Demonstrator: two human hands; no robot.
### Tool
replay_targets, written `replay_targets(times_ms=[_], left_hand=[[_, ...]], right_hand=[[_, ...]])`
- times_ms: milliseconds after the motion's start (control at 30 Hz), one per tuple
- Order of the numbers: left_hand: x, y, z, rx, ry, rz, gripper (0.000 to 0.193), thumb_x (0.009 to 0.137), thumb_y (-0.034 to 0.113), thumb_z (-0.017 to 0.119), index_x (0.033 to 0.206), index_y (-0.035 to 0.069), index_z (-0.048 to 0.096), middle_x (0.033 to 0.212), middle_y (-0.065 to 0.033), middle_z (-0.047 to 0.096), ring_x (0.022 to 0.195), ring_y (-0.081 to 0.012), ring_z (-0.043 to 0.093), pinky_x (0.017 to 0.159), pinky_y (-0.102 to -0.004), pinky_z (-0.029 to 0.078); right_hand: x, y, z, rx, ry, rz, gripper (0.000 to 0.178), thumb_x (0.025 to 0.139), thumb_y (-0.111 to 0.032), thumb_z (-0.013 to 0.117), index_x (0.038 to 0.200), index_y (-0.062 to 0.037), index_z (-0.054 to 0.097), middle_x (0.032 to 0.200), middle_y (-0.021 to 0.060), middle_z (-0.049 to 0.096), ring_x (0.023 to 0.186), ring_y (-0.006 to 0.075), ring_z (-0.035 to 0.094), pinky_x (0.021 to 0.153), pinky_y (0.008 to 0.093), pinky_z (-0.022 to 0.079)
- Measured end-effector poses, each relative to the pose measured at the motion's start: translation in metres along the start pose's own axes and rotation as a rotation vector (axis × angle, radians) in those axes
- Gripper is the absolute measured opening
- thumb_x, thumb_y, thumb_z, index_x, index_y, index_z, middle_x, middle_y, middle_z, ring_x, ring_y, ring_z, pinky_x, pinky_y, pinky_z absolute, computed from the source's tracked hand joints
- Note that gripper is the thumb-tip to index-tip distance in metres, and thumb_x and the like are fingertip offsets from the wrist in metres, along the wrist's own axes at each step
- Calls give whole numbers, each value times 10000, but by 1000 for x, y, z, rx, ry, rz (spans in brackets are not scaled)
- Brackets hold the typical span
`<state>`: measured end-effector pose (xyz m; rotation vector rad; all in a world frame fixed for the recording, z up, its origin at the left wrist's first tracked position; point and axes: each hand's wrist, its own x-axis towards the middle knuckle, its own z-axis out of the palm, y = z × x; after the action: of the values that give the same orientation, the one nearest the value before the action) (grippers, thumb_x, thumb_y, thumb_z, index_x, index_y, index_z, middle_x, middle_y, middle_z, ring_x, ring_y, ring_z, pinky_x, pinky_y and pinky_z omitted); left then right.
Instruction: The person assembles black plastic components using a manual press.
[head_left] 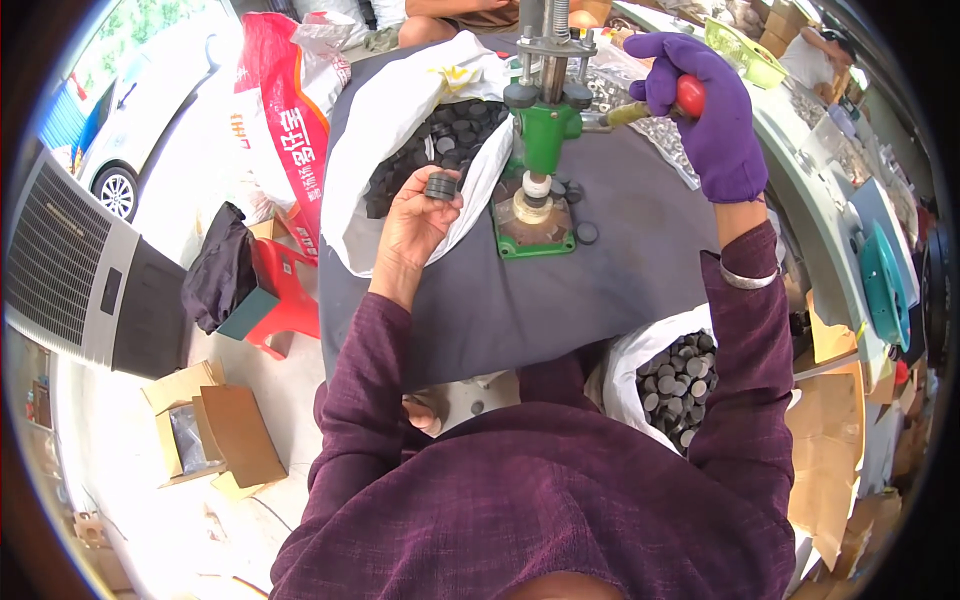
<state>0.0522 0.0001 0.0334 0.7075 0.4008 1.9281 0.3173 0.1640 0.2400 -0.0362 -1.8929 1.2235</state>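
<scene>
lower sack (625, 385): white, mouth open, filled with dark discs, below the worktop's near right corner.
worktop (630, 285): draped in dark grey cloth, its near edge just before the person's lap.
left hand (412, 220): bare, raised over the worktop's left half, thumb and fingers closed around a short disc stack (440, 187).
loose discs (586, 233): a few lie on the worktop, just beside the base of the press.
upper sack (345, 215): white, lying open along the worktop's left edge, many dark discs inside.
green press (543, 140): upright, toward the worktop's far edge; whether a disc sits under its ram is hard to make out.
right hand (715, 120): purple-gloved, toward the far right corner, fingers curled loosely around the red knob (690, 95) of the press lever.
progress: work at the press seems mid-run; the held stack looks not yet dealt with, and both sacks hold plenty, though which discs are finished does not show.
</scene>
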Motion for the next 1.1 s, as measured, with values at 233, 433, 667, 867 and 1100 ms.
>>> replay_targets(times_ms=[233,433,667,867,1100], left_hand=[[-3,-4,-3,-96,2,-49,411,677,-133,572,1059,16,597,1084,-182,617,773,-278,614,578,-274,467],[0,0,-10,83,118,-22,379,697,-111,540,1054,4,594,1024,-172,638,754,-280,624,584,-284,471],[4,9,-37,183,357,-22,312,862,47,588,1173,23,574,952,-89,648,768,-263,626,617,-298,452],[6,7,-45,194,478,5,284,943,138,565,1215,56,564,940,-59,631,750,-232,598,592,-264,423],[8,10,-48,239,544,-30,258,972,116,502,1209,29,557,934,-75,642,663,-218,616,545,-260,416]], right_hand=[[-2,-4,6,-3,56,24,391,968,-192,367,1074,92,614,659,24,452,636,125,477,770,326,534],[-4,-4,7,-41,64,6,392,971,-191,365,1078,94,613,657,24,448,636,125,478,770,325,535],[-2,-1,4,-4,42,26,388,975,-185,368,1083,102,606,658,28,449,641,127,480,769,326,538],[0,1,-2,58,28,38,390,974,-189,376,1083,109,602,667,28,450,646,133,482,786,337,533],[-5,-14,16,42,115,56,383,972,-217,378,1008,81,615,643,36,493,595,125,502,710,310,530]])
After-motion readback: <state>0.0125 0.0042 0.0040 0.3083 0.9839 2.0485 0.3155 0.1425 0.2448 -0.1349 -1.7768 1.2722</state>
